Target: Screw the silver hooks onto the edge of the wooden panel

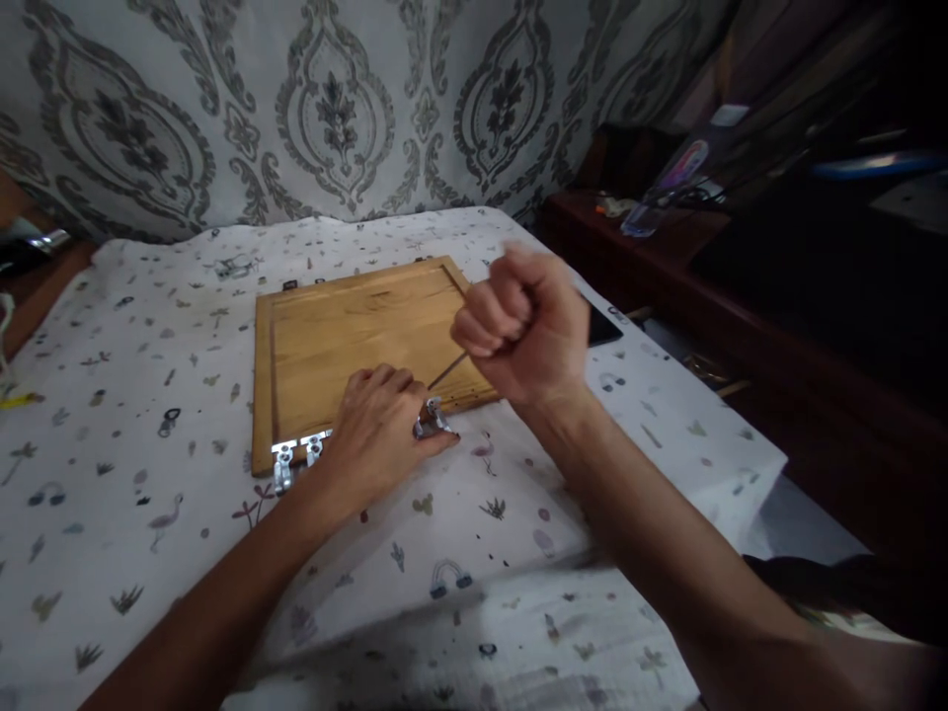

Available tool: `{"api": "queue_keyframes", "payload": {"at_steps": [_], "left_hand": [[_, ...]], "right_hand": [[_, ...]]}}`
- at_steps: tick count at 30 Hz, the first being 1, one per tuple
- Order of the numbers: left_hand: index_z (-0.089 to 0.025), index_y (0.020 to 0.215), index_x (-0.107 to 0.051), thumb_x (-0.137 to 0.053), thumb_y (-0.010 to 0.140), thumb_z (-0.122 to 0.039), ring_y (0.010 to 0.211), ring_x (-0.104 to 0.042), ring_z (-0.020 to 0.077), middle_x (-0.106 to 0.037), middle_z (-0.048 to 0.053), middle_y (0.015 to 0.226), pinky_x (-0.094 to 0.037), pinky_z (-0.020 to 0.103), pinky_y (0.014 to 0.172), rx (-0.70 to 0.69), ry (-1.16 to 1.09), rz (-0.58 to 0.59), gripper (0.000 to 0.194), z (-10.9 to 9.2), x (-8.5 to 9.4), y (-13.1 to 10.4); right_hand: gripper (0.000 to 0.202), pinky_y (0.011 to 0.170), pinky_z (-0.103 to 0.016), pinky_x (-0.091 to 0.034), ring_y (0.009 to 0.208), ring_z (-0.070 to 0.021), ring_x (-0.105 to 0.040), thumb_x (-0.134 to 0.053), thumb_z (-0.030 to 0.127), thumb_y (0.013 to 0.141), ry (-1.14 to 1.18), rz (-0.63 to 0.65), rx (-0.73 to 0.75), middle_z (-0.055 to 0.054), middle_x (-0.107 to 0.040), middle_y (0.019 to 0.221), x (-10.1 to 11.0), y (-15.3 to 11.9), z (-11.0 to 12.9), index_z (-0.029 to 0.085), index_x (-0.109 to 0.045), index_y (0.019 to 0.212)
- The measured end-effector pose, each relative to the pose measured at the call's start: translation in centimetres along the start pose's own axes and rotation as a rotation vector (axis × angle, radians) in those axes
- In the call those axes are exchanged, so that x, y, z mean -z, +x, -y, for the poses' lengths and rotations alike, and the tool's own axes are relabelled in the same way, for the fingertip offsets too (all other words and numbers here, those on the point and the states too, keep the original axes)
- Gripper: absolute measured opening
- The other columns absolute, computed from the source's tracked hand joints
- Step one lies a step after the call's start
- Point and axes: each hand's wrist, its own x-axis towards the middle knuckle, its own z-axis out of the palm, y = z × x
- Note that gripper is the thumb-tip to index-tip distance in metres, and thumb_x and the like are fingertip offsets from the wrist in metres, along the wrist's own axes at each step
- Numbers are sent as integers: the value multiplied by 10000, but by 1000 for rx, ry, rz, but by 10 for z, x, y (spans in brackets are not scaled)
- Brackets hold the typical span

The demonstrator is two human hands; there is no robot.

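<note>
A wooden cabinet door (355,341) lies flat on the patterned cloth. My right hand (522,331) is closed in a fist around a screwdriver; its handle is hidden, and the thin shaft (448,370) slants down toward a metal hinge (434,417) at the door's near edge. My left hand (381,420) grips that hinge, with the thumb in front of it and the fingers over the door. To the left, a second hinge (314,449) and a third hinge (282,468) sit along the same edge.
A dark flat object (603,324) lies beyond my right wrist. On a dark red surface at the right stands a clear bottle (673,183). A patterned grey curtain (333,109) hangs behind the cloth-covered surface (170,336). Something yellow (19,401) lies at the far left.
</note>
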Motion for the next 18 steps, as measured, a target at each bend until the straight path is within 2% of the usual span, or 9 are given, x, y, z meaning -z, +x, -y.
{"api": "queue_keyframes", "payload": {"at_steps": [3,9,18], "left_hand": [[-172,846,-668,-763,839,-479,973,-609,278,-692,73,949,-469,466,903,-20,-8,-7,321,0,0,0],[-164,845,-679,-757,839,-497,954,-602,277,-671,72,924,-462,454,900,-7,-9,4,342,0,-1,0],[-165,848,-682,-747,847,-493,981,-597,293,-668,76,926,-451,472,920,4,-7,31,334,-1,2,0]], "right_hand": [[633,354,-223,-206,368,-61,-152,-579,468,935,-51,-78,-10,79,-171,407,5,-2,9,218,-232,468],[661,366,-208,-162,353,-33,-148,-668,405,874,-23,17,8,89,-177,390,0,-11,-2,204,-194,459],[662,364,-219,-142,353,-29,-135,-679,390,876,-24,-7,28,94,-167,394,-1,-12,-8,207,-197,461]]}}
